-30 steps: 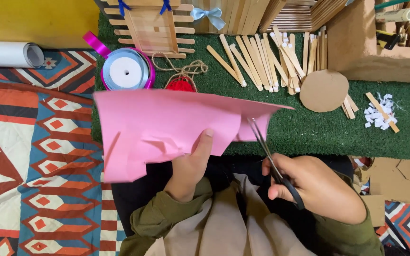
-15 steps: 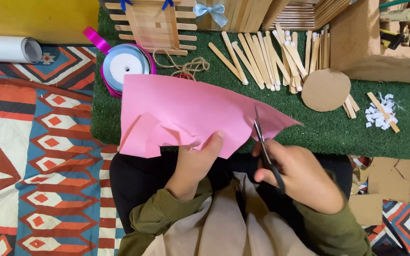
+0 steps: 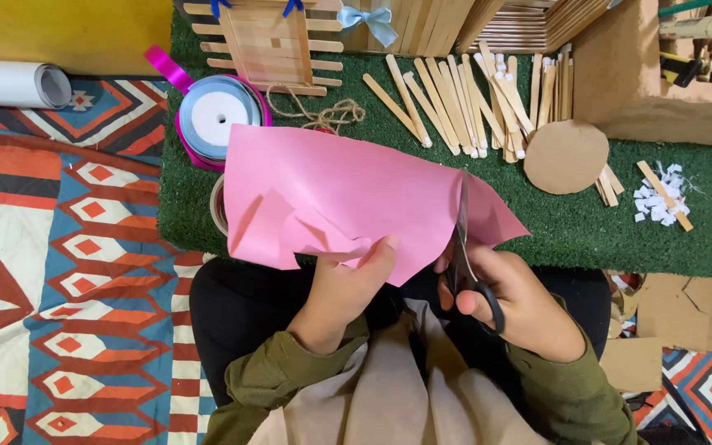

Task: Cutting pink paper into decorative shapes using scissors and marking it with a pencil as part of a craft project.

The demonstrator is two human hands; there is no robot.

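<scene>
A green artificial-turf mat (image 3: pixel 587 235) carries a pink paper sheet (image 3: pixel 339 194), held above its near edge over the person's lap. The left hand (image 3: pixel 344 292) pinches the sheet's lower edge, thumb on top, while the right hand (image 3: pixel 521 305), fingers through black handles, closes scissors (image 3: pixel 463 239) whose blades stand nearly shut in the sheet's right side. Behind lie a ribbon spool (image 3: pixel 220 115), a brown cardboard disc (image 3: pixel 566 156) and wooden craft sticks (image 3: pixel 455 99).

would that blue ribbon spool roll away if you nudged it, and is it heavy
Probably not: the ribbon spool lies flat on its side on the green mat, whose grassy pile likely grips it. It looks light, mostly wound ribbon around a hollow core. Stood on edge, it would likely roll.
</scene>
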